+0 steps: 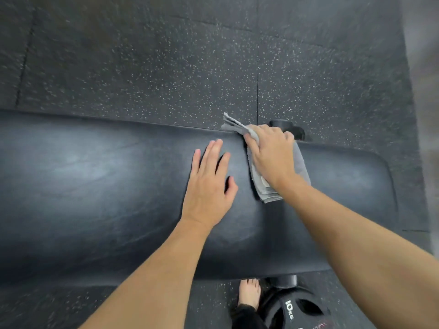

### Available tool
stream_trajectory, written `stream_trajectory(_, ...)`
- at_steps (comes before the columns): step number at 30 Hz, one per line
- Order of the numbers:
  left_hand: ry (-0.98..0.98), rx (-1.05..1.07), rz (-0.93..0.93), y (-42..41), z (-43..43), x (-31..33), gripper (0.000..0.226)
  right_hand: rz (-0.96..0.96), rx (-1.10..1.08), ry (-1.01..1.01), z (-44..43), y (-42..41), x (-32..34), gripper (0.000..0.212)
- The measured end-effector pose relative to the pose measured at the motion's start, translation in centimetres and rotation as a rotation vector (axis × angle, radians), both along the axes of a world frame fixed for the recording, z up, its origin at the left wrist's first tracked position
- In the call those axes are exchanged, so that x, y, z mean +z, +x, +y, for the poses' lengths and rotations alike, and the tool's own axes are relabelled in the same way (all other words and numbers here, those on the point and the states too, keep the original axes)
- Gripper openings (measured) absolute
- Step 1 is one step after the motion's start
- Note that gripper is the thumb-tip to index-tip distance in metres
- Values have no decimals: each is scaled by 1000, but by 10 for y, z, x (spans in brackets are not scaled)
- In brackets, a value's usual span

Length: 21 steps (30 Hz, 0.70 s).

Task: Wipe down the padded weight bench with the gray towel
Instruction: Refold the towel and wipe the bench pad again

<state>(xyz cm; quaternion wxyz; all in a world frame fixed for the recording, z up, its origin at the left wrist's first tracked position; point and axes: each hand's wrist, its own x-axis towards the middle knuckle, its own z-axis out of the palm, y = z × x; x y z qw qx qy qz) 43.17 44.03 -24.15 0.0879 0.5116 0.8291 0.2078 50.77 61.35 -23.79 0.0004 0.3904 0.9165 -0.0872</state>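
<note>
While my right hand (273, 155) presses the folded gray towel (300, 162) at the weight bench's (95, 186) far edge and my left hand (209, 186) rests flat, empty, the overhanging corner could slip off.

The right hand (270, 154) covered the middle of the gray towel (300, 162), leaving only its ends visible. The padded weight bench (95, 186) ran off the left edge. A weight plate (297, 309) marked "10 kg" and a bare foot (249, 293) were cut by the bottom edge. Floor speckles (166, 67) were blurred.
</note>
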Motion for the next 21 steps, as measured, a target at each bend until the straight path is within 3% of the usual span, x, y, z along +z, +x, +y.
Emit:
stream_trajectory(5,-92,17,147,-118,-87,6,53,29,67,25,-71,-80,-8,43)
stream_trajectory(9,-183,89,222,-200,-173,8,62,-58,211,-30,-47,-60,2,52)
stream_trajectory(15,-149,94,170,-209,-186,0,64,-81,-7,38,-44,-63,2,56)
stream_trajectory(21,-152,111,148,-210,-189,-3,62,2,75,0,-127,-173,0,51)
